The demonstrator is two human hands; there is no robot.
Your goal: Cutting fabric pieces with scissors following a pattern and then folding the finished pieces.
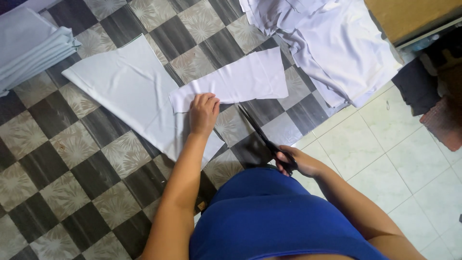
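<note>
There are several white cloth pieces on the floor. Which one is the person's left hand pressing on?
The left hand presses the narrow white cloth strip lying across the large flat white cloth panel. The other pieces, stacked or heaped, lie untouched.

Even soft daylight, brightest on far-right cloth (pixel 337 43), slightly washed out; faint shadows, mild edge distortion, focus sharp overall.

Viewpoint: a single head-worn camera, above the person's blue top (pixel 269 216).
Facing: steeply down at the checkered floor (pixel 57 159) beyond that top.
Nearness: close, within arm's reach.
Shared scene: one view only.
</note>
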